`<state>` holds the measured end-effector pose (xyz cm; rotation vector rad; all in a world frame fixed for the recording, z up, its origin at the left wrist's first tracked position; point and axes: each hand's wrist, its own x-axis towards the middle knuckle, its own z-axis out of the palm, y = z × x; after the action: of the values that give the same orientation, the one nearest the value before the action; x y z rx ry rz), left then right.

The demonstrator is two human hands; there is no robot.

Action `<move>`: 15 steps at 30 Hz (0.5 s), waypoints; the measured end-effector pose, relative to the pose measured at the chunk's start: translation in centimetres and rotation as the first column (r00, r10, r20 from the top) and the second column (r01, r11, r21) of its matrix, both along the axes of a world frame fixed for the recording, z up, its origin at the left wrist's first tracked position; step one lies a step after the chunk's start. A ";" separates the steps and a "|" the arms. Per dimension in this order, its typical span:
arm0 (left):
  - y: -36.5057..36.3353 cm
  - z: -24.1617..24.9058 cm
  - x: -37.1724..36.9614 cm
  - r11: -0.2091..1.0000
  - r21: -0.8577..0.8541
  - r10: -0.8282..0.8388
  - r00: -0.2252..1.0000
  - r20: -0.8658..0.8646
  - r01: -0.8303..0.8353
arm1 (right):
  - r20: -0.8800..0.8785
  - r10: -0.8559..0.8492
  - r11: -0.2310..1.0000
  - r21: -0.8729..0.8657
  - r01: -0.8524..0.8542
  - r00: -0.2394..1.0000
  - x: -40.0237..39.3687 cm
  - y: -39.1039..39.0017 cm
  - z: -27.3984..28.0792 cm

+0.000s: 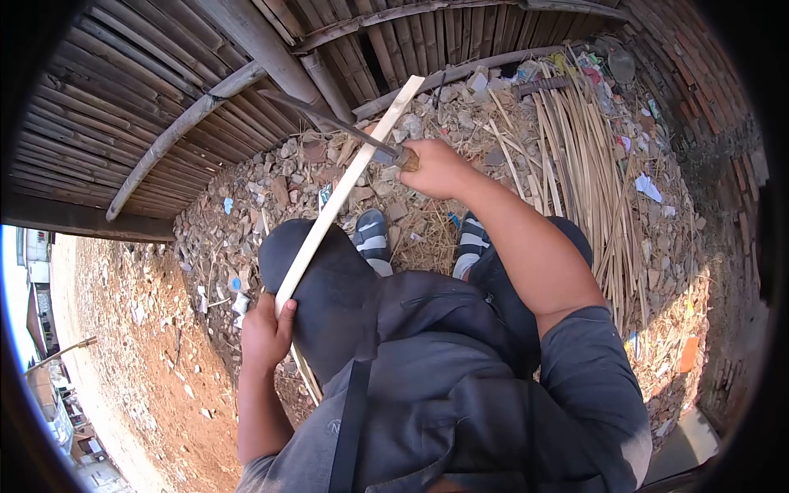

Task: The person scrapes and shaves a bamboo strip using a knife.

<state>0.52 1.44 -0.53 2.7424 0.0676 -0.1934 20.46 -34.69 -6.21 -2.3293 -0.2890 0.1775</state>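
Note:
My left hand (267, 330) is closed around the lower end of a pale bamboo strip (339, 200), beside my left knee. The strip slants up and away to the right across my thigh. My right hand (438, 168) grips the wooden handle of a machete (349, 130), its long dark blade pointing to the upper left. Near the handle, the blade crosses the strip and overlaps it in this view. Both striped shoes (374, 238) rest on the rubble below.
A bundle of long split bamboo strips (588, 156) lies on the ground to my right. A slatted bamboo wall (156, 90) with poles rises ahead and left; a brick wall (699, 74) stands at the right. Broken rubble (304, 160) and litter cover the ground.

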 end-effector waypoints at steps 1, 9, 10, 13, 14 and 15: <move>0.0 -0.1 0.1 1.000 -0.009 -0.017 1.000 0.008 0.017 | 0.047 0.110 0.994 -0.016 -0.109 0.993 -0.8 0.4 0.1; 0.0 0.7 0.9 0.994 0.093 -0.047 0.999 -0.006 0.047 | -0.061 -0.085 0.992 -0.094 0.079 0.995 2.5 -2.5 -1.6; 0.1 0.9 0.8 0.994 0.104 -0.042 0.999 -0.027 0.045 | -0.038 -0.054 0.992 -0.115 0.049 0.998 2.3 -2.3 -1.6; 0.2 0.9 0.6 0.993 0.107 -0.047 0.998 -0.036 0.050 | -0.043 0.035 0.990 -0.138 -0.041 0.998 0.4 -1.3 0.2; 0.1 0.7 0.6 0.994 0.093 -0.048 0.998 -0.040 0.051 | -0.030 0.064 0.977 -0.200 -0.069 0.997 -0.1 -1.4 1.3; 0.2 0.3 0.9 0.995 0.089 -0.048 0.998 -0.029 0.050 | -0.016 0.098 0.960 -0.263 -0.099 0.995 -0.4 -1.6 2.3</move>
<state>1.41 1.62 -0.26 2.8328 0.0170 -0.2464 20.02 -36.27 -3.89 -2.5794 -0.4018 0.2833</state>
